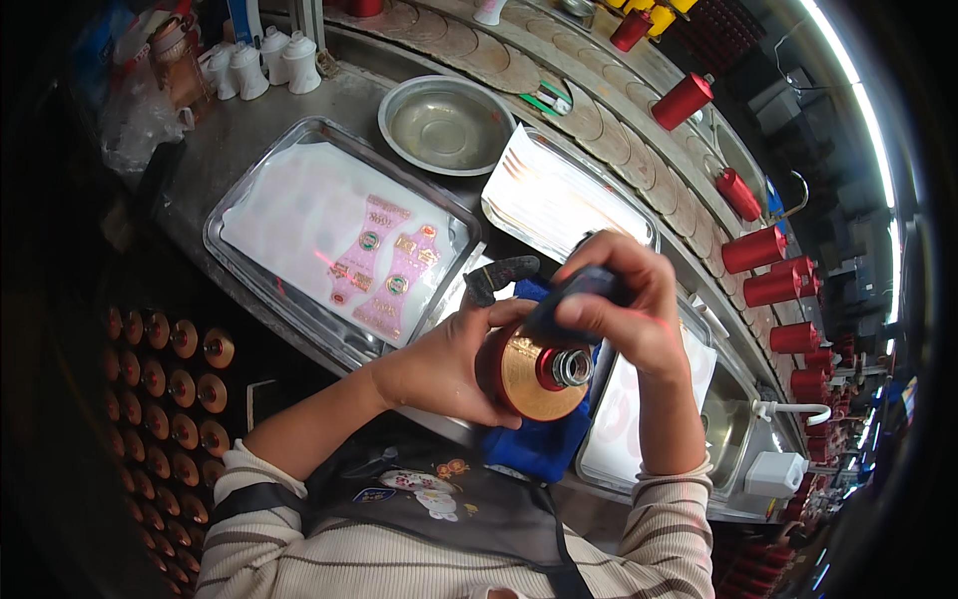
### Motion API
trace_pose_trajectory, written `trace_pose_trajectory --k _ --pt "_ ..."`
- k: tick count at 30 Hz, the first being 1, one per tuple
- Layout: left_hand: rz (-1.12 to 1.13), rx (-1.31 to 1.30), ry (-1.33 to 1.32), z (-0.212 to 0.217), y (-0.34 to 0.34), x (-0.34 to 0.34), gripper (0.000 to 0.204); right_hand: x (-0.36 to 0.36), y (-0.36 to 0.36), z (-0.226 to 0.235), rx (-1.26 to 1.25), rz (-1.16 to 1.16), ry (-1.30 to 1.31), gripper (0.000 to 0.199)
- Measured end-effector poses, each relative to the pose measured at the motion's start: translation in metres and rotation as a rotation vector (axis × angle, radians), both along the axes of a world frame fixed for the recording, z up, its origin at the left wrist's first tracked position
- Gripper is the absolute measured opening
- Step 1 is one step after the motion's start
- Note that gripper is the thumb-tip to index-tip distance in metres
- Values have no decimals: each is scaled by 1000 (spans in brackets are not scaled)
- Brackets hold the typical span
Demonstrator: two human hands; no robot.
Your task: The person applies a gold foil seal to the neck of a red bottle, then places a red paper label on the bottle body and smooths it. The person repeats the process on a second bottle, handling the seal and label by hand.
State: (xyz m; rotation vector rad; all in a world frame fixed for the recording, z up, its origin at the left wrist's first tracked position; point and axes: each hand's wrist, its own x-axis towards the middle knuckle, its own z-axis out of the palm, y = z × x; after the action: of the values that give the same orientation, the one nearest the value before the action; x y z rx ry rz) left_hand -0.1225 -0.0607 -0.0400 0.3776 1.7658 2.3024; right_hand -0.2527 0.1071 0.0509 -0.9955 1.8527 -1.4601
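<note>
My left hand [439, 364] is wrapped round a dark red bottle [495, 361] with a gold shoulder and a bare, threaded glass neck. The bottle is tilted, its neck toward the lower right. Black covering sits on one or more fingers of that hand. In my right hand [644, 304] is a dark, flat piece [567, 311], pinched between thumb and fingers against the bottle's far side. Motion blurs the piece, so its kind is unclear. Below the bottle, a blue cloth [539, 454] lies partly hidden. Pink and gold decals [384, 265] rest on white sheets in a steel tray to the left.
Beyond the trays stands a round metal basin [446, 125]. A second tray holds stacked white sheets [559, 195]; another tray [609, 477] lies right. A curved conveyor [624, 145] carries red bottles [753, 250]. White containers [299, 62] stand far left, gold-topped bottles [182, 387] lower left.
</note>
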Motion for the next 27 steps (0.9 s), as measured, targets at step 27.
trace_pose_trajectory --k 27 --pt "682 -541 568 -26 39 7 93 96 54 -39 -196 -344 940 29"
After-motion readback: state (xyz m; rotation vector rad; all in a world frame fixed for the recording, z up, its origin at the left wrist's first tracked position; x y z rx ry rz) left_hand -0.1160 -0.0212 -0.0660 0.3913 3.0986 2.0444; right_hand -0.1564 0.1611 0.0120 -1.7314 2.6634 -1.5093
